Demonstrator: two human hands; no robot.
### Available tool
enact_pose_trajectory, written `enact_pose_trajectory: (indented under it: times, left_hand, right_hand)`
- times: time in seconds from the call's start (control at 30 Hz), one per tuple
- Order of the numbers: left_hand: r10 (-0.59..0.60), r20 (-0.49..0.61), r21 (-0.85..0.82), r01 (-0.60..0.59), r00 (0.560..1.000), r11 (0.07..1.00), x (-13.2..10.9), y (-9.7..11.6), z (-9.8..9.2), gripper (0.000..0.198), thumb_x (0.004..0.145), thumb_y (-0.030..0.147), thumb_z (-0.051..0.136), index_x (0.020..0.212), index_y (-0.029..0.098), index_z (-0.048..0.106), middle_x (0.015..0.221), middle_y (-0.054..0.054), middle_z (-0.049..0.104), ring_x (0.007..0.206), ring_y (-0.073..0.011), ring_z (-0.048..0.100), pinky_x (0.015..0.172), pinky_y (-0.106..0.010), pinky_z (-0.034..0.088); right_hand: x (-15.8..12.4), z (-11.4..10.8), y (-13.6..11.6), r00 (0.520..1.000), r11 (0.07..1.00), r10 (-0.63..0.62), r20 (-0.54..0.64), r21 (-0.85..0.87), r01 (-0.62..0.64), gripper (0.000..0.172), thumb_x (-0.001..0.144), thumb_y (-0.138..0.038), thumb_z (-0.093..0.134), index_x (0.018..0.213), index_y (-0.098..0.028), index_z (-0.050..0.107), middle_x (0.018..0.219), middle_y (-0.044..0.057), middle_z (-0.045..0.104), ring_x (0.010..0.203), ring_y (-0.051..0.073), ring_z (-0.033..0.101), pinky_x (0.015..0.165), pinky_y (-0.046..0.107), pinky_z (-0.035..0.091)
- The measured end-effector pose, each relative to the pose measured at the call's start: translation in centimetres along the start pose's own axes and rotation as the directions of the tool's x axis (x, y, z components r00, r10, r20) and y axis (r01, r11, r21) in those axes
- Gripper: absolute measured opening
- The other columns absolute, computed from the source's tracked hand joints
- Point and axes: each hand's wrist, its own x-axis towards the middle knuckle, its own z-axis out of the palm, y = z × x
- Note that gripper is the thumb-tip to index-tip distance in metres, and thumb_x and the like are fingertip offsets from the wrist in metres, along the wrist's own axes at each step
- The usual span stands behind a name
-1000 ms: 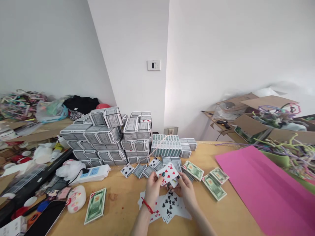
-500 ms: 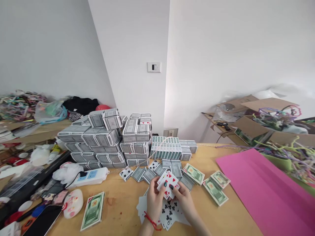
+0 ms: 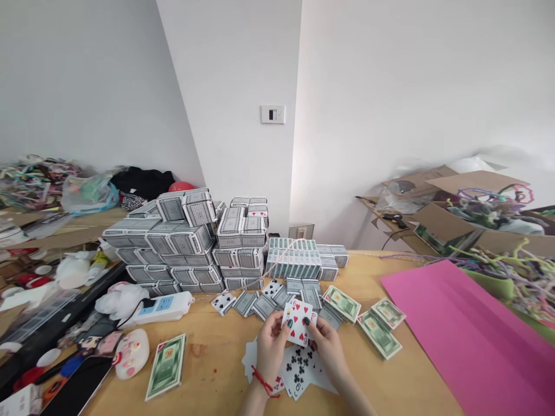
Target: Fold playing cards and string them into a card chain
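Grip of left hand (image 3: 271, 342) and right hand (image 3: 327, 345): clamped on small fan of playing cards (image 3: 298, 325), hearts in front, over loose cards (image 3: 299, 370) on desk (image 3: 217, 346). Could spill upper cards among these through uneven thumb pressure.

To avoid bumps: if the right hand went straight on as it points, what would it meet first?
The held cards, which the right hand touches; beyond, perhaps the left hand, though depth is unclear.

White walls (image 3: 373, 92) rise beyond the far edge of the wooden table (image 3: 217, 346) — shaded grey at left, brighter at right. A switch plate (image 3: 273, 114) sits on the middle wall, a second plate (image 3: 302, 231) low on the right wall.
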Motion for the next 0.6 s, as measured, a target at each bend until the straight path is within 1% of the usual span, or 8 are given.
enact_pose_trajectory:
  times: [0.07, 0.2, 0.27, 0.33, 0.4, 0.47, 0.53, 0.6]
  left_hand:
    - [-0.017, 0.000, -0.019, 0.017, 1.000, 1.000, 0.0, 0.1, 0.0, 0.030, 0.070, 0.040, 0.058, 0.087, 0.014, 0.059, 0.081, -0.007, 0.065, 0.073, -0.0204, 0.059, 0.064, -0.027, 0.047]
    - [-0.022, -0.029, 0.010, 0.022, 0.999, 1.000, 0.1, 0.1, -0.1, 0.025, 0.071, 0.038, 0.057, 0.076, 0.014, 0.059, 0.069, -0.004, 0.063, 0.063, -0.0164, 0.057, 0.057, -0.024, 0.045]
    - [-0.024, -0.021, 0.016, 0.024, 0.999, 1.000, 0.2, 0.0, -0.2, 0.025, 0.070, 0.038, 0.058, 0.074, 0.014, 0.059, 0.066, -0.003, 0.062, 0.061, -0.0156, 0.056, 0.055, -0.024, 0.045]
    - [-0.046, 0.011, 0.002, 0.046, 0.999, 0.999, 0.3, -0.1, -0.3, 0.025, 0.068, 0.039, 0.059, 0.074, 0.014, 0.059, 0.068, -0.004, 0.064, 0.062, -0.0163, 0.058, 0.056, -0.024, 0.046]
    - [-0.083, 0.051, -0.030, 0.084, 0.995, 0.996, 0.5, -0.2, -0.3, 0.026, 0.065, 0.038, 0.061, 0.076, 0.014, 0.060, 0.074, -0.006, 0.066, 0.066, -0.0177, 0.060, 0.060, -0.026, 0.047]
    - [-0.115, 0.076, -0.069, 0.120, 0.991, 0.990, 0.6, -0.2, -0.3, 0.028, 0.064, 0.036, 0.063, 0.081, 0.014, 0.061, 0.080, -0.007, 0.067, 0.071, -0.0189, 0.061, 0.063, -0.027, 0.048]
    - [-0.143, 0.082, -0.117, 0.152, 0.986, 0.981, 0.5, 0.1, -0.3, 0.027, 0.065, 0.036, 0.061, 0.082, 0.015, 0.062, 0.080, -0.007, 0.067, 0.072, -0.0196, 0.061, 0.065, -0.029, 0.048]
    - [-0.170, 0.096, -0.198, 0.186, 0.981, 0.962, 0.3, 0.5, -0.3, 0.026, 0.069, 0.039, 0.058, 0.078, 0.015, 0.062, 0.077, -0.007, 0.068, 0.070, -0.0203, 0.062, 0.065, -0.031, 0.049]
  right_hand:
    - [-0.1, 0.0, -0.2, 1.000, 1.000, -0.004, 0.009, -0.025, 0.004, 0.037, 0.069, -0.052, 0.057, 0.077, -0.016, 0.060, 0.063, 0.000, 0.058, 0.055, 0.015, 0.049, 0.050, 0.023, 0.038]
    - [-0.2, 0.1, -0.1, 1.000, 0.998, -0.016, 0.005, -0.065, 0.016, 0.037, 0.070, -0.052, 0.055, 0.074, -0.015, 0.059, 0.058, -0.001, 0.054, 0.051, 0.012, 0.045, 0.048, 0.021, 0.035]
    - [-0.1, 0.1, 0.1, 1.000, 0.995, -0.024, -0.016, -0.094, 0.023, 0.038, 0.070, -0.053, 0.054, 0.072, -0.015, 0.058, 0.058, -0.001, 0.054, 0.051, 0.012, 0.045, 0.049, 0.021, 0.035]
    - [0.0, 0.0, 0.3, 0.998, 0.992, -0.033, -0.045, -0.121, 0.027, 0.041, 0.069, -0.056, 0.053, 0.071, -0.015, 0.058, 0.058, 0.000, 0.055, 0.052, 0.014, 0.047, 0.049, 0.022, 0.036]
    - [0.1, -0.1, 0.5, 0.997, 0.990, -0.038, -0.065, -0.138, 0.029, 0.043, 0.068, -0.058, 0.052, 0.070, -0.015, 0.058, 0.058, 0.000, 0.056, 0.052, 0.015, 0.048, 0.049, 0.023, 0.037]
    - [0.2, -0.2, 0.6, 0.998, 0.990, -0.035, -0.061, -0.142, 0.026, 0.044, 0.068, -0.058, 0.052, 0.070, -0.015, 0.057, 0.059, 0.001, 0.056, 0.052, 0.015, 0.048, 0.049, 0.023, 0.037]
    - [0.3, -0.3, 0.8, 0.999, 0.991, -0.029, -0.046, -0.135, 0.022, 0.043, 0.070, -0.058, 0.051, 0.072, -0.015, 0.057, 0.060, 0.001, 0.056, 0.052, 0.014, 0.048, 0.050, 0.023, 0.037]
    - [0.2, -0.3, 0.8, 0.999, 0.991, -0.031, -0.039, -0.133, 0.026, 0.041, 0.072, -0.056, 0.050, 0.072, -0.016, 0.056, 0.060, 0.000, 0.055, 0.052, 0.014, 0.046, 0.049, 0.022, 0.036]
